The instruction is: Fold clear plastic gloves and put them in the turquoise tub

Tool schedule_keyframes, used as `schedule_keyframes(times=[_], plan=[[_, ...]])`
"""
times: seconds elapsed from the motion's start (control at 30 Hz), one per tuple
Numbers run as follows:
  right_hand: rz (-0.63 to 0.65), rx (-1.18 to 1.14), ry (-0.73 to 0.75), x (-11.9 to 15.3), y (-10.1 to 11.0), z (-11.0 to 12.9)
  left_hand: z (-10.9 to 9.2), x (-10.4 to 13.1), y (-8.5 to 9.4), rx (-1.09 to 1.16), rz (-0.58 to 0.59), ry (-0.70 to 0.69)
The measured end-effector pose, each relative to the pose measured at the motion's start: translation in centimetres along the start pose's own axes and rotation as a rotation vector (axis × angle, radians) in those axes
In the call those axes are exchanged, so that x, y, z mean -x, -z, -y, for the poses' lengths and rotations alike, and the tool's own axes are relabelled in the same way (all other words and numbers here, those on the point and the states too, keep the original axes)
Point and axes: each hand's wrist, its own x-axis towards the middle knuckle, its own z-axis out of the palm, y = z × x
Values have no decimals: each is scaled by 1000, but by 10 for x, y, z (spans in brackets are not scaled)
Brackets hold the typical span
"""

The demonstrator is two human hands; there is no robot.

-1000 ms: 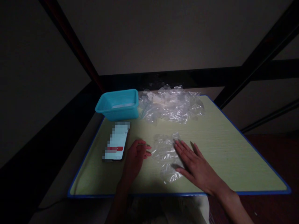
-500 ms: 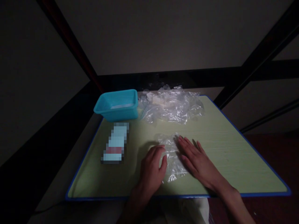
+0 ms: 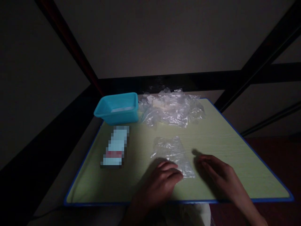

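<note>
A clear plastic bag [image 3: 172, 150], flattened and wrinkled, lies on the light green table in front of me. My left hand [image 3: 162, 180] is closed at the bag's near left part, its fingers bent over the film and its thumb at the near edge. Just right of the bag, and apart from it, my right hand [image 3: 219, 172] is held over the tabletop. Its fingers are curled in with the thumb close against them, and nothing shows in it.
The table [image 3: 225, 141] has a blue edge. A turquoise plastic basket [image 3: 121, 117] stands at the back left, something pale inside it. Beside it lies a heap of crumpled clear plastic bags [image 3: 174, 108]. A blurred-out, phone-shaped object [image 3: 115, 146] is at the left.
My right hand has come off the bag, moved right and toward me, and curled its fingers. My left hand has slid nearer to me, and the bag has turned a little.
</note>
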Motion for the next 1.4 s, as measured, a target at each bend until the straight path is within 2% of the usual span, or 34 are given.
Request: schedule_keyframes(times=[0.1,0.2,0.33,0.63,0.83,1.07,1.4], plan=[[53,-178,-114,1,-1,2,-1,-1,1,23,-10,26],[125,-262,-166,2,0,7,-1,-1,2,84,-5,70],[177,-302,-201,3,0,8,3,2,-1,161,6,124],[260,-358,-205,6,-3,9,6,4,-5,194,-15,139],[239,-340,-152,6,-3,12,5,3,-3,203,-34,131],[220,-268,-69,3,-15,10,6,4,-6,206,-62,113],[199,-200,-62,0,-17,6,6,4,-5,217,-61,123]])
